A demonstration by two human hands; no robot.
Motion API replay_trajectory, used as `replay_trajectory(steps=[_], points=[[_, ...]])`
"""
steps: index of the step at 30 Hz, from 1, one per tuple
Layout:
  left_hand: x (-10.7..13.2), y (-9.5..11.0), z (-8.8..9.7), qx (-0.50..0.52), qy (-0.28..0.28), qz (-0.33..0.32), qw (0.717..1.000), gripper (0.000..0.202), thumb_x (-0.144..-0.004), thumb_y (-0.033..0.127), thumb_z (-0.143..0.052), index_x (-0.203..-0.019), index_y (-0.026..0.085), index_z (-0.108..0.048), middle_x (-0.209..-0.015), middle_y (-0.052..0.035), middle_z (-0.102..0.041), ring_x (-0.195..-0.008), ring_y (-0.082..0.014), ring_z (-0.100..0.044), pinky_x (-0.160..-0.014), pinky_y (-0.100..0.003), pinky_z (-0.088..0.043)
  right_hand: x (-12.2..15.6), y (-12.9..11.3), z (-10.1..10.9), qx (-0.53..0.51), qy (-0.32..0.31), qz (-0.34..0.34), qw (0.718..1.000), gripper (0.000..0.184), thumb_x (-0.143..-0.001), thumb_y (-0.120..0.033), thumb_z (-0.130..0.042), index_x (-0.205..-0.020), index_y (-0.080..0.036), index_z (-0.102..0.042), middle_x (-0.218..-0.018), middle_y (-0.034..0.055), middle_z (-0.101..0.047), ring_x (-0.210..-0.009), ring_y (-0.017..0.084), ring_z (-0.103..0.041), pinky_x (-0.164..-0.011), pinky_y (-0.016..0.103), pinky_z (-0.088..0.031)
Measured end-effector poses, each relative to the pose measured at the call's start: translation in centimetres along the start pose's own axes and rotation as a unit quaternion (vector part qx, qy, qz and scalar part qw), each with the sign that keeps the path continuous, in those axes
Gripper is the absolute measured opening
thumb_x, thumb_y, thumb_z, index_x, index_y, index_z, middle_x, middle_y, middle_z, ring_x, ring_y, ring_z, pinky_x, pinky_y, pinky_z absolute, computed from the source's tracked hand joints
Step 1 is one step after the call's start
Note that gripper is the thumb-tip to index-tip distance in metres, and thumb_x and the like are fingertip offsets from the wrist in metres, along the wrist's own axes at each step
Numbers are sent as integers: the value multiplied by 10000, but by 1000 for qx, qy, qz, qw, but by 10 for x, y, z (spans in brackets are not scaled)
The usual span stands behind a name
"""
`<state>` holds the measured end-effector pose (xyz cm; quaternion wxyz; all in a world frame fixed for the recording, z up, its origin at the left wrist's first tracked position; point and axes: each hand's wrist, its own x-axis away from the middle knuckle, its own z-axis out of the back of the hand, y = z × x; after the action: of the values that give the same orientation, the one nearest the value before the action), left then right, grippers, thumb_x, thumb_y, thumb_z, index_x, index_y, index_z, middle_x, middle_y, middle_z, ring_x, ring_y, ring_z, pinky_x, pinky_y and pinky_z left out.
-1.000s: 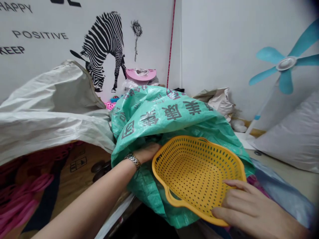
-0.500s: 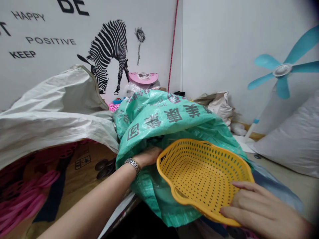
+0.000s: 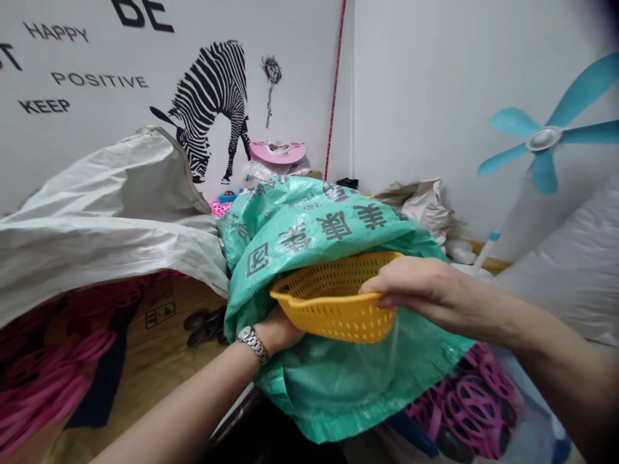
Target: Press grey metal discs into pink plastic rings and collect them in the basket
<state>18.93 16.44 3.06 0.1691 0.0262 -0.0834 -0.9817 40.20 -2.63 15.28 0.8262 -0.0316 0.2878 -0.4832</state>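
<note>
A yellow perforated plastic basket (image 3: 338, 316) sits partly inside the mouth of a green woven sack (image 3: 338, 380) with dark printed characters. My right hand (image 3: 411, 283) grips the basket's near right rim, thumb and fingers closed over it. Below the basket's left end is my left hand (image 3: 283, 332), with a metal wristwatch (image 3: 252, 343) at the wrist. Its fingers are hidden behind the basket and in the sack, so I cannot see what they hold. The sack's upper flap drapes over the basket's far side. The inside of the basket shows only in part.
On the left, a white sack (image 3: 97, 251) gapes over pink plastic pieces (image 3: 62, 386). More pink-purple rings (image 3: 478, 406) lie at lower right. A blue-bladed fan (image 3: 544, 138) stands to the right beside a stuffed pale sack (image 3: 570, 270). A pink visor (image 3: 278, 153) rests at the back.
My right hand has pushed the basket up, left and deeper into the sack's mouth, tilting it so its side shows. The pink-purple rings at lower right are now uncovered. My left hand has shifted slightly lower.
</note>
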Motion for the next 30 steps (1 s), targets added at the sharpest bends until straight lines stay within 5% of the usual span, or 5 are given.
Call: replay_trajectory(steps=[5,14,20,26,30], points=[[-5,5,-6,-45,-13,15,999,526,-910,227,-444,-1435,183,-441,-1489,-147,-461,-1423,-340,-337,-1214,-538,-170,-17,19,8,36,-1,-12,999,298,-1002,-303,-430,-1068,-181,-694,-905,59,-715,-817,184,-637,-732,283,-449],[-3,12,-4,-85,-31,32,995,469,-942,234,-385,-1397,189,-490,-1396,-164,-549,-1308,-369,-460,-1153,-589,-256,-64,45,-43,87,-61,-22,994,229,-939,-192,-498,-1049,-196,-698,-941,53,-728,-807,166,-630,-672,242,-366],[7,18,3,-96,-35,17,995,404,-924,231,-459,-1299,144,-579,-1296,-182,-609,-1222,-348,-534,-1122,-528,-333,-60,44,-38,78,-128,-60,987,179,-933,-205,-480,-926,-183,-658,-752,0,-614,-675,126,-527,-591,230,-287],[25,19,50,-6,-59,62,996,303,-947,254,-436,-1078,196,-703,-1040,-77,-735,-950,-225,-680,-839,-305,-525,-48,39,-19,55,-183,-66,979,180,-923,-190,-454,-847,-179,-618,-680,-25,-529,-611,112,-474,-569,240,-255],[24,15,73,29,-25,98,995,341,-902,183,-432,-1077,202,-724,-1074,-65,-731,-964,-204,-670,-842,-272,-498,-47,31,-10,49,-203,-85,974,189,-934,-207,-435,-865,-190,-610,-676,-29,-527,-605,116,-488,-562,241,-262]])
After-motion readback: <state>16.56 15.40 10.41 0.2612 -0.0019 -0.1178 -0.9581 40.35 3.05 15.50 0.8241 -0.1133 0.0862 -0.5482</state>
